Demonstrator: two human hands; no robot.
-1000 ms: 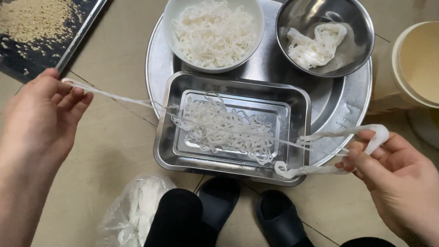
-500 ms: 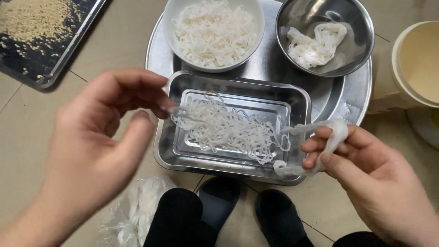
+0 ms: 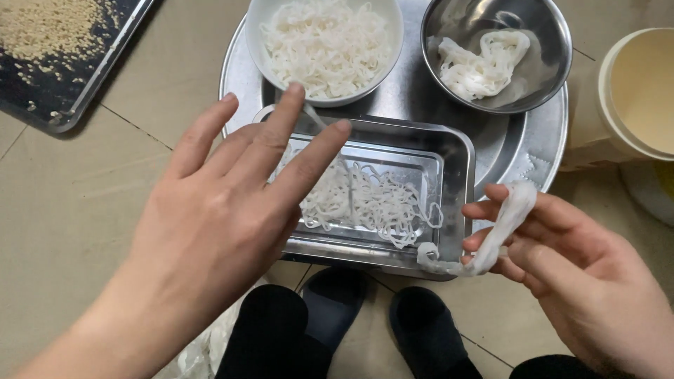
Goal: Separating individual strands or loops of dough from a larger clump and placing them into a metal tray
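From the head view, your left hand (image 3: 225, 210) hovers over the rectangular steel tray (image 3: 456, 175) with its fingers spread wide and nothing visibly pinched; a thin white strand (image 3: 312, 116) runs up near your middle fingertip, but whether it touches the finger is hard to tell. Your right hand (image 3: 562, 267) pinches a pale, wet tube of casing (image 3: 502, 224) between thumb and fingers, just off the tray's right edge, and its loose end (image 3: 428, 254) droops onto the tray's front rim.

The tangle of thin white strands (image 3: 372, 203) lies in the tray itself. The risks sit here: the tube looks slick, so a light pinch could let it slide out and drop to the tiled floor (image 3: 77, 189) by your shoes (image 3: 337, 309). If you pull it away sharply, the trailing end may snag the rim and tear. Your open left hand could brush the tangle and drag strands over the side, or knock the white bowl (image 3: 326, 49) behind it. The steel bowl (image 3: 495, 52) and round platter (image 3: 533, 151) stand clear of both hands.
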